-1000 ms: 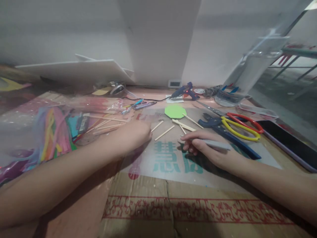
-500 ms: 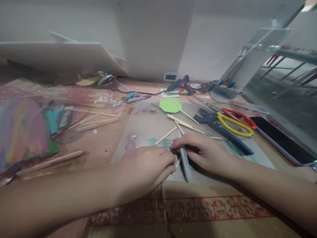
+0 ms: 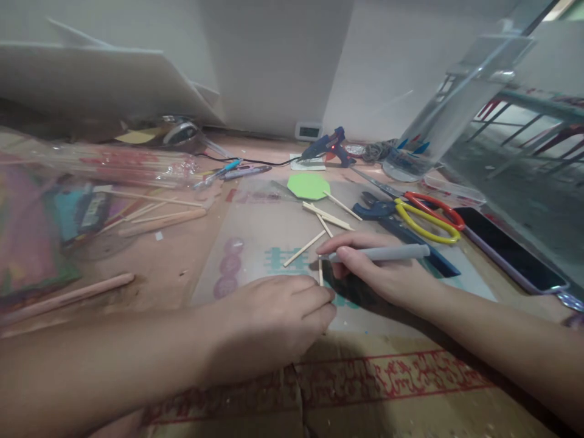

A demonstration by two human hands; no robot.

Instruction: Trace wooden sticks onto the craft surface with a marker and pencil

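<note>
My left hand [image 3: 287, 313] is closed, its fingertips pinching a thin wooden stick [image 3: 320, 272] that points away from me over the printed sheet. Just to the right, my right hand [image 3: 371, 264] grips a slim grey pen [image 3: 387, 252] in a writing hold. The pen's tip meets or nearly meets the far end of that stick. Beyond my hands lie several more wooden sticks [image 3: 305, 248], some crossing each other. A bright green octagonal piece [image 3: 308, 185] rests behind them, with one stick's end close to its right edge.
Scissors with red and yellow handles [image 3: 429, 222] overlap blue-handled pliers [image 3: 387, 213] on the right, near a phone [image 3: 506, 249]. A blue glue gun [image 3: 326, 148] with a lit red light stands at the back. Bagged sticks [image 3: 132, 165] and a clear cylinder [image 3: 415, 143] flank the area.
The pen has swung from standing across my right fingers to lying back over that hand, tip toward the stick. The stick now points straighter away from me. The view has shifted slightly.
</note>
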